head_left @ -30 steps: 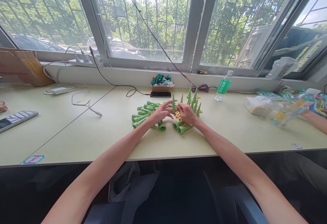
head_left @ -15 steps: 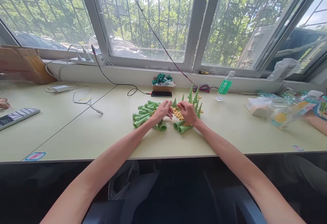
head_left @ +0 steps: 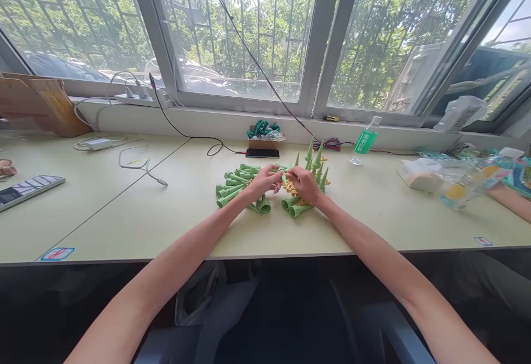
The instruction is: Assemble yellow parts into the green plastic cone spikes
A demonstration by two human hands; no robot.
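Fingers (head_left: 275,175) of left hand (head_left: 261,183) and right hand (head_left: 306,183) pinched a green piece (head_left: 284,177). Joining seemed under way; the next move needed care.

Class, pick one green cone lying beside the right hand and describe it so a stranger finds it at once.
On the pale table, find the person's right hand. On that hand's near side, two green cones lie next to each other, open ends towards the person. The wanted cone is the one nearer the table's front edge and farther right.
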